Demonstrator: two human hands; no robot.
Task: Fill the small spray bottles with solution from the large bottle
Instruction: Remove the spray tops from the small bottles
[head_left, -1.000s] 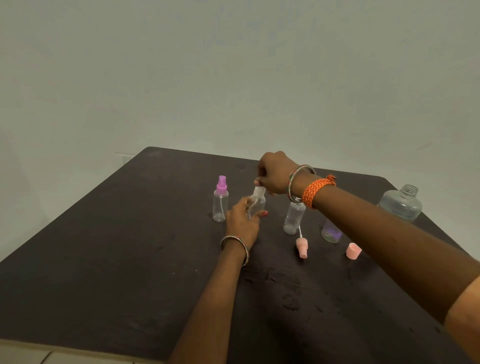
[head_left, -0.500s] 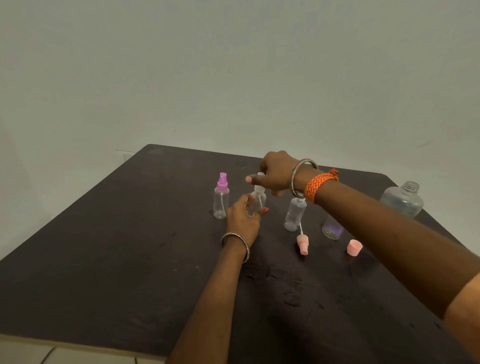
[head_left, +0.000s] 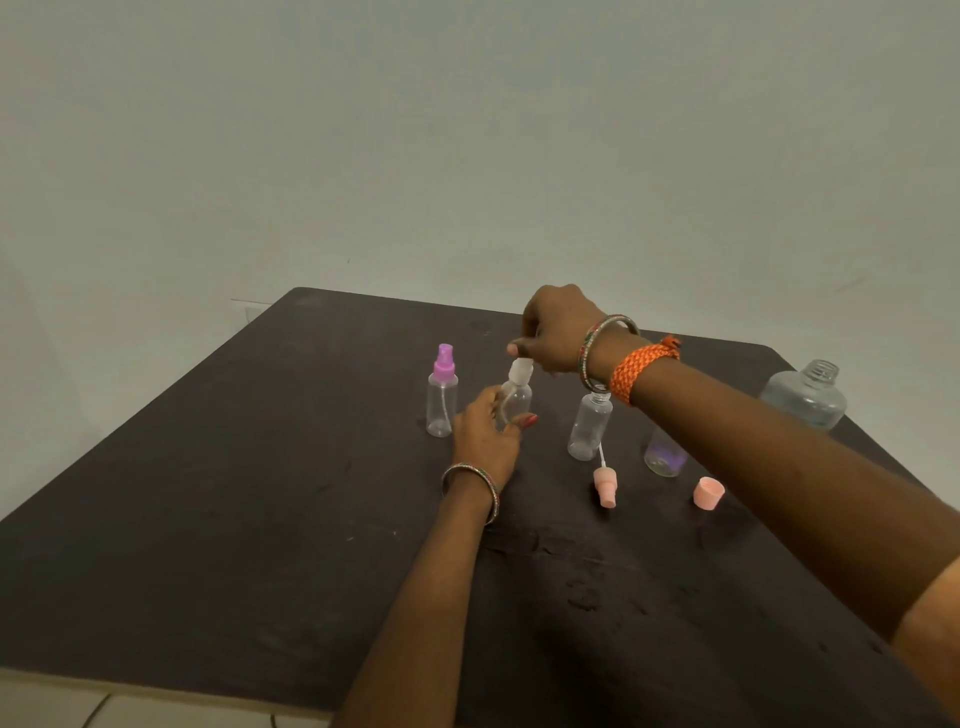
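On the dark table (head_left: 208, 493), farthest left, a small clear bottle with a purple spray top (head_left: 442, 397) stands upright. Just right of it, the left hand (head_left: 485, 431) curls its fingers round a small bottle with a white spray top (head_left: 516, 397), holding it upright. Above, the right hand (head_left: 558, 332) pinches that white top with fingers drawn together. Further right stands an open small bottle (head_left: 588, 426), with a pink spray head (head_left: 605, 483) lying just near of it. Next come a small bottle with purple inside (head_left: 662, 457), partly hidden by the right forearm, and a pink cap (head_left: 708, 492). The large clear bottle (head_left: 802, 397) stands uncapped at the far right.
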